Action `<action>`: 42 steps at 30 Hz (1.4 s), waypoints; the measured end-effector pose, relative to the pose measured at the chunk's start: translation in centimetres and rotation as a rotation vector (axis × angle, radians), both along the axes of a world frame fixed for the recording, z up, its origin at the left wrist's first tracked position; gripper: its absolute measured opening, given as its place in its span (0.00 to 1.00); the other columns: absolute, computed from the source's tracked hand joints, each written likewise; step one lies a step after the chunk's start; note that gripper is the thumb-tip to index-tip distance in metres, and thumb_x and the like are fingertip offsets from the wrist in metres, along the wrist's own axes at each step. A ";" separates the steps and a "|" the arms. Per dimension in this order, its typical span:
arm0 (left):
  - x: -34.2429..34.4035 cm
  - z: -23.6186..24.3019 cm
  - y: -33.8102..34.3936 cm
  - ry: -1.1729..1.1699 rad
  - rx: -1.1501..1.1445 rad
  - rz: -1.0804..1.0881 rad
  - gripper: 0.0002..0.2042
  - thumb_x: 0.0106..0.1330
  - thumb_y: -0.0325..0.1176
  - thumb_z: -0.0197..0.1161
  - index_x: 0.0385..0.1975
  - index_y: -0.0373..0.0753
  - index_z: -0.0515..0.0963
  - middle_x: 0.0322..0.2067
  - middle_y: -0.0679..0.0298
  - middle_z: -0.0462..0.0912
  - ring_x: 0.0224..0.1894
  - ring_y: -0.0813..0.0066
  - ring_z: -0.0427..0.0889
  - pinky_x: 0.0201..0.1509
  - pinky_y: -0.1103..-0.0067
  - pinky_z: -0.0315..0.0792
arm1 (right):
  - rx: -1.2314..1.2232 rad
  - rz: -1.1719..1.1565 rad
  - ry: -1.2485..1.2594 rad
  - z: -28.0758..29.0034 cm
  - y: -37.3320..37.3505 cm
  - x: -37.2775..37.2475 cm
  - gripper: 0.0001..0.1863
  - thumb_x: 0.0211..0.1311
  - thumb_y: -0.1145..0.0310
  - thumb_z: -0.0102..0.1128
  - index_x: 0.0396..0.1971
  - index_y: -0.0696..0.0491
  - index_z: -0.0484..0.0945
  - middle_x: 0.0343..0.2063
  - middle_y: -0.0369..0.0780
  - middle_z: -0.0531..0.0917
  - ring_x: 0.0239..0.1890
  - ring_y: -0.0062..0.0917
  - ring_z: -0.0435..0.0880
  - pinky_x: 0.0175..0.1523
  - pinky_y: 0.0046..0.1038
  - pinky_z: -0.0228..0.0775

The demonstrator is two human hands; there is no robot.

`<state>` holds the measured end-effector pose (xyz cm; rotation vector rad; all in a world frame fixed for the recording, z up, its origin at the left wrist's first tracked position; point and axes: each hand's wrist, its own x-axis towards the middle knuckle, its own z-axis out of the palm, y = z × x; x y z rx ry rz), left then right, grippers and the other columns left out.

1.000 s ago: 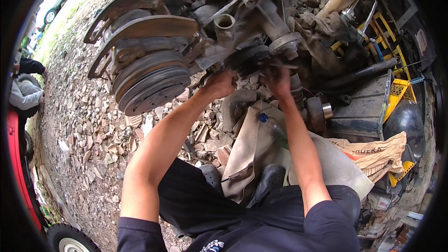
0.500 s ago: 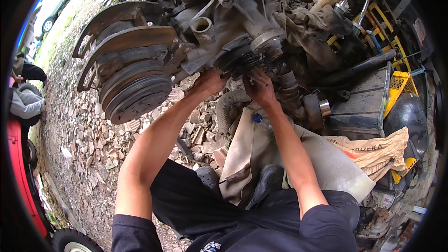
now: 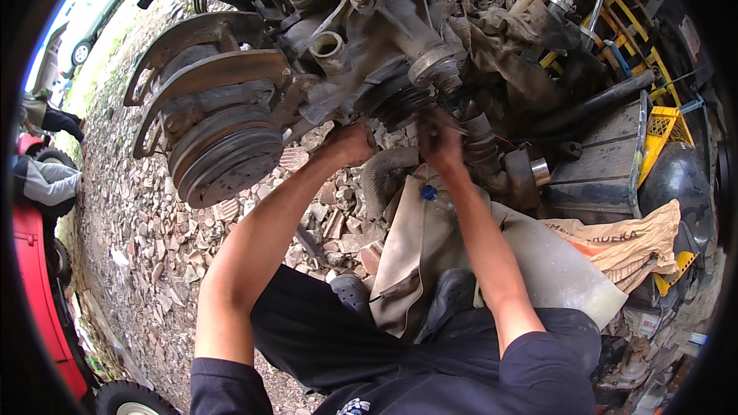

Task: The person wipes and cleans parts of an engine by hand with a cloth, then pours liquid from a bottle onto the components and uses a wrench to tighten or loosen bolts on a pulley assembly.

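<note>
A grimy metal engine assembly (image 3: 365, 27) fills the top, with a dark grooved pulley (image 3: 388, 100) on its underside. My left hand (image 3: 350, 142) is just below and left of the pulley, fingers curled; whatever they hold is hidden. My right hand (image 3: 438, 138) reaches up at the pulley's lower right, blurred, its fingers too smeared to read. To the left sit stacked rusty discs and plates (image 3: 231, 161). A corrugated hose (image 3: 378, 184) curves below the hands. Beige sheeting (image 3: 403, 269) lies beneath, near a clear bottle with a blue cap (image 3: 429, 192).
Broken rubble (image 3: 184, 246) covers the ground. Right: yellow crates (image 3: 661, 138), a ribbed dark panel (image 3: 592, 177), a paper sack (image 3: 615, 242), a dark rounded tank (image 3: 673, 184). Left: a red vehicle (image 3: 42, 292), a co-worker's pale-clad leg (image 3: 50, 180) and a parked car (image 3: 115, 8).
The view has shifted, so the engine sits further left. My left hand has dropped slightly from the pulley's edge. My right hand keeps moving at the pulley, now more blurred than half a second ago.
</note>
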<state>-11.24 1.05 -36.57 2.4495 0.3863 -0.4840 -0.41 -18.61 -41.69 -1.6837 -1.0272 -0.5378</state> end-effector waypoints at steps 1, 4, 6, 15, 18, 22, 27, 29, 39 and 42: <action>-0.2 0.0 -0.1 -0.031 -0.012 0.004 0.15 0.54 0.36 0.65 0.39 0.37 0.81 0.22 0.56 0.82 0.22 0.70 0.80 0.29 0.73 0.74 | -0.014 -0.126 0.044 0.7 -1.2 1.4 0.10 0.51 0.77 0.61 0.35 0.55 0.81 0.34 0.46 0.83 0.38 0.39 0.83 0.44 0.34 0.75; -0.8 -0.8 0.0 -0.075 -0.027 0.025 0.14 0.54 0.32 0.64 0.41 0.37 0.80 0.23 0.57 0.82 0.21 0.71 0.80 0.29 0.74 0.74 | -0.121 -0.333 0.363 4.1 -4.0 4.4 0.12 0.53 0.78 0.59 0.39 0.56 0.80 0.35 0.46 0.83 0.38 0.37 0.84 0.43 0.33 0.75; -0.4 -0.5 0.3 -0.029 -0.050 0.007 0.14 0.54 0.29 0.64 0.41 0.36 0.80 0.25 0.57 0.83 0.22 0.70 0.81 0.29 0.74 0.75 | -0.092 -0.287 0.317 4.0 -3.5 3.6 0.12 0.53 0.77 0.60 0.39 0.56 0.80 0.35 0.46 0.83 0.37 0.37 0.84 0.42 0.33 0.76; 0.0 -0.9 0.5 0.216 -0.114 -0.035 0.12 0.63 0.33 0.60 0.40 0.32 0.79 0.23 0.56 0.83 0.24 0.68 0.84 0.29 0.74 0.77 | -0.080 0.015 0.301 1.9 1.1 -1.2 0.07 0.54 0.73 0.59 0.33 0.55 0.81 0.33 0.48 0.83 0.37 0.44 0.83 0.41 0.38 0.75; -0.3 0.5 -0.3 0.129 0.019 -0.060 0.20 0.67 0.46 0.54 0.30 0.31 0.81 0.19 0.54 0.81 0.23 0.64 0.82 0.32 0.69 0.75 | -0.326 -0.246 0.494 4.4 -2.1 3.4 0.07 0.55 0.73 0.59 0.33 0.57 0.81 0.30 0.49 0.83 0.36 0.45 0.83 0.41 0.38 0.75; -0.6 0.2 -0.1 -0.083 0.214 -0.101 0.33 0.65 0.61 0.48 0.17 0.31 0.79 0.16 0.51 0.77 0.23 0.58 0.79 0.35 0.64 0.72 | -0.198 -0.200 0.300 5.5 -1.8 2.9 0.09 0.57 0.69 0.58 0.34 0.57 0.81 0.31 0.50 0.83 0.36 0.47 0.83 0.41 0.39 0.74; -0.2 -0.1 -0.1 0.030 0.238 -0.217 0.38 0.60 0.68 0.48 0.16 0.30 0.78 0.15 0.49 0.75 0.22 0.56 0.78 0.36 0.64 0.72 | -0.337 -0.161 0.328 5.0 -1.8 4.1 0.09 0.59 0.67 0.58 0.34 0.57 0.81 0.32 0.51 0.83 0.38 0.46 0.83 0.42 0.38 0.74; -0.3 -0.7 -0.3 0.025 0.218 -0.221 0.36 0.61 0.66 0.48 0.15 0.32 0.78 0.13 0.51 0.74 0.21 0.57 0.77 0.36 0.64 0.72 | -0.386 -0.212 0.358 4.7 -2.7 5.2 0.09 0.58 0.68 0.59 0.34 0.57 0.82 0.33 0.50 0.84 0.39 0.45 0.83 0.43 0.37 0.74; -0.6 -0.1 -1.0 0.147 0.153 -0.231 0.32 0.63 0.61 0.49 0.12 0.35 0.75 0.11 0.57 0.73 0.19 0.61 0.76 0.34 0.66 0.71 | -0.225 -0.178 0.067 3.5 -2.1 4.1 0.09 0.57 0.68 0.61 0.36 0.55 0.82 0.34 0.47 0.84 0.39 0.41 0.83 0.45 0.36 0.73; -0.6 -0.2 -0.6 0.182 0.117 -0.177 0.32 0.64 0.60 0.49 0.14 0.34 0.77 0.14 0.54 0.74 0.22 0.60 0.77 0.35 0.64 0.71 | -0.210 -0.017 0.271 4.8 -1.5 4.8 0.10 0.54 0.67 0.63 0.35 0.56 0.81 0.33 0.48 0.83 0.39 0.45 0.81 0.45 0.38 0.73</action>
